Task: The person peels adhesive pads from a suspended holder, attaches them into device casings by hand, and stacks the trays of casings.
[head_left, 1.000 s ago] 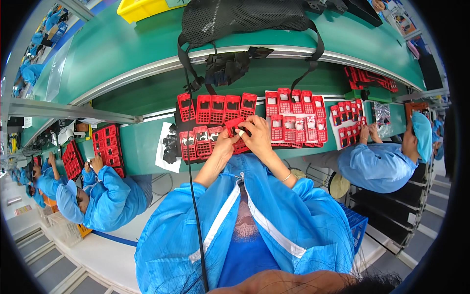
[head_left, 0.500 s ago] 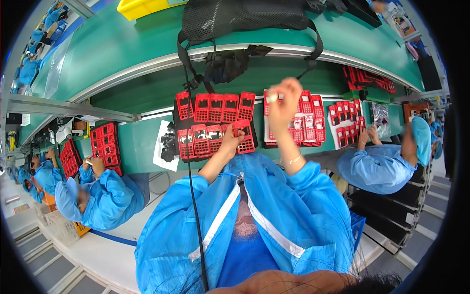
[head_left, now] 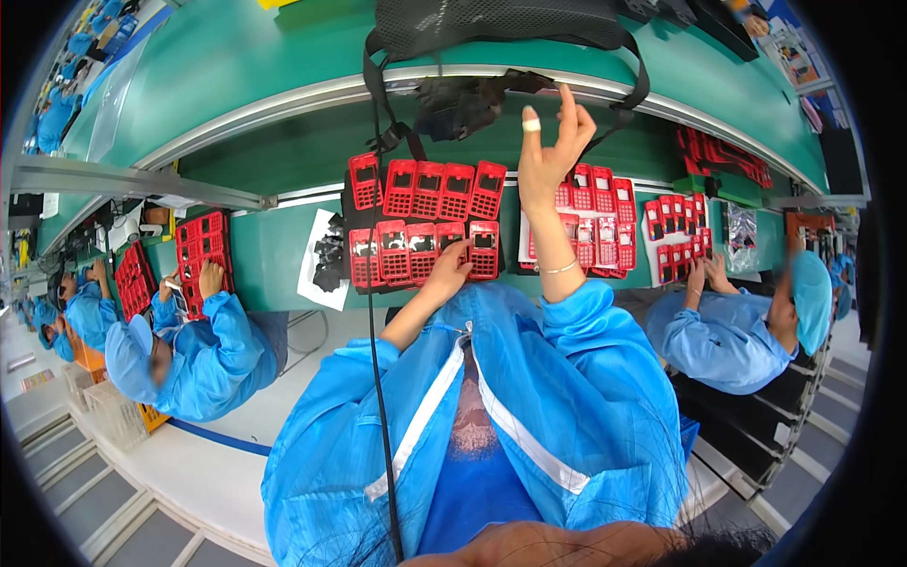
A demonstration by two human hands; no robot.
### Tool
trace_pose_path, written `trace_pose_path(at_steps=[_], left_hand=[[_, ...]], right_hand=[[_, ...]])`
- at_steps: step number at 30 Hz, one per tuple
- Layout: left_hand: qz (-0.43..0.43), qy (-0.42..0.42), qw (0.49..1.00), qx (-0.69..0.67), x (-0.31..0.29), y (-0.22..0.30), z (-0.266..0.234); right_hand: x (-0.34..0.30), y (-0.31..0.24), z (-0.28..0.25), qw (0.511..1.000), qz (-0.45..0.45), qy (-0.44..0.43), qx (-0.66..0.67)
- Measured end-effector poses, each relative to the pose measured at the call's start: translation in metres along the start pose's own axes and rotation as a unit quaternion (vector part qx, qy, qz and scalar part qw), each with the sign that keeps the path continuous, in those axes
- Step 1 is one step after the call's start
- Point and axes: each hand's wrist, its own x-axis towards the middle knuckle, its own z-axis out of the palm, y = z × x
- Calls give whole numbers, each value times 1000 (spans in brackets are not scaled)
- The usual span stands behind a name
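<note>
My left hand [head_left: 448, 273] rests at the left edge of a red handset casing [head_left: 485, 258], its fingers apart and touching the casing's side. That casing has a dark window and keypad holes, and lies at the right end of the near row. My right hand [head_left: 552, 159] is raised beyond the rows, fingers spread and nothing visible in them; a white wrap circles one finger. Its fingertips are close to the right end of a bunch of thin black pieces [head_left: 457, 108] along the shelf edge. Several more red casings [head_left: 427, 189] form the far row.
Another group of red casings [head_left: 603, 225] lies to the right on a white sheet. Black pieces [head_left: 329, 255] lie on white paper at the left. A black mesh bag [head_left: 496, 23] with hanging straps sits on the shelf. A black cable [head_left: 380, 397] crosses my view. Co-workers sit on both sides.
My right hand has moved farther away, up toward the black pieces, and its fingers have spread. The casing by my left hand now lies straight in the row; that hand has shifted to its side.
</note>
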Motion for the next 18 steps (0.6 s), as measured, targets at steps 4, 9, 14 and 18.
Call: trace_pose_path(at_steps=[4, 9, 14, 18], left_hand=[[-53, 34, 996, -58, -24, -8, -20], [-71, 75, 989, -109, -43, -1, -33], [-62, 52, 991, -104, -44, 1, -35], [-49, 68, 990, -112, -45, -1, -41]], right_hand=[[-17, 10, -2, 993, 31, -71, 89], [19, 4, 5, 995, 30, -1, 95], [25, -7, 6, 995, -25, 91, -40], [-22, 8, -8, 985, 108, 84, 107]])
